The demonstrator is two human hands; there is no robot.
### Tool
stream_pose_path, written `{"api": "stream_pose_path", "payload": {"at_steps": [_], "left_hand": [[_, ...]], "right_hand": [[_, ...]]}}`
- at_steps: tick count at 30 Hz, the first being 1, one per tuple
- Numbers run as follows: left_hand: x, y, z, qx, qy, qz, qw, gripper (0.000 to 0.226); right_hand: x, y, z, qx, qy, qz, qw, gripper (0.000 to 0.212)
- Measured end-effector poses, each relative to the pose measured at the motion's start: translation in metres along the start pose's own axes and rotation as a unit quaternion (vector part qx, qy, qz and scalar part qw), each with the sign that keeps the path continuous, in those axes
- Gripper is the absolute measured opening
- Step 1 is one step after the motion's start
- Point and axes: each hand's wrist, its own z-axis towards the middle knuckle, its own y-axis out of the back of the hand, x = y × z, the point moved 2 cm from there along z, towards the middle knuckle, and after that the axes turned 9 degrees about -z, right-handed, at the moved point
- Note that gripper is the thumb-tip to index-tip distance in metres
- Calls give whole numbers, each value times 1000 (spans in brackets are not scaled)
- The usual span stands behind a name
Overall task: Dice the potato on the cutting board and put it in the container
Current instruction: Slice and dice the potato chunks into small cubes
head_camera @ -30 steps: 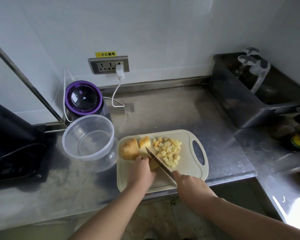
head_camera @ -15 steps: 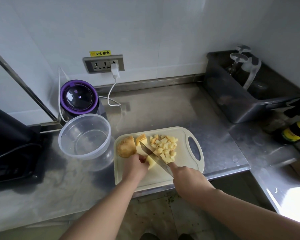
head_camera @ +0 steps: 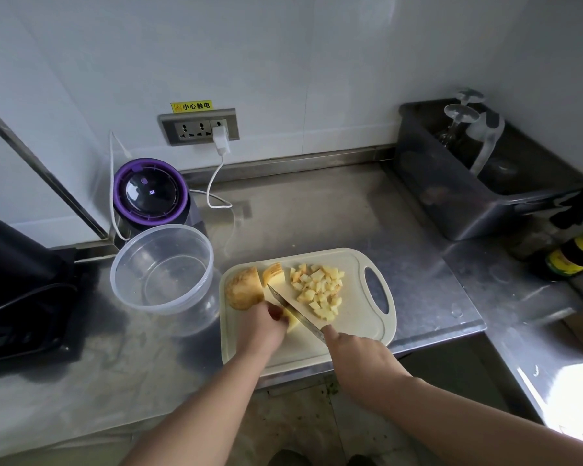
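Left grip (head_camera: 261, 326) pinches potato piece (head_camera: 292, 323), fingertips seemingly tucked; right grip (head_camera: 357, 354) wraps knife (head_camera: 295, 311). Keep blade vertical, cuts even; dice pile (head_camera: 318, 292) at 2 o'clock.

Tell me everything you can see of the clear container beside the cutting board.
The container is a round tub of clear plastic with a thick rim and no lid. It stands upright and holds no potato. It sits on the steel counter, just left of the cutting board and in front of the purple-topped appliance. Whether its wall touches the board cannot be told. The left hand and the right hand are both over the board, away from it.
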Motion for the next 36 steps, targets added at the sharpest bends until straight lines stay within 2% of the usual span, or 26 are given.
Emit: {"api": "stream_pose_path", "payload": {"at_steps": [5,11,16,24,30,36], "left_hand": [[2,0,2,-5,-5,11,1000,15],[2,0,5,5,-5,-7,1000,13],[1,0,1,-3,-23,-4,1000,7],[5,-1,-5,-31,-25,-17,999,14],[9,2,-8,-25,-21,-59,998,7],[7,2,-8,-27,-23,-56,998,2]], "right_hand": [[0,-2,4,14,9,1,1000,52],[-1,-6,8,36,3,26,999,46],[0,-3,14,14,0,35,999,42],[-3,-6,-3,-26,-3,33,999,45],[-1,-8,-7,-33,-2,33,999,43],[0,-8,-10,-29,-1,42,999,44]]}}
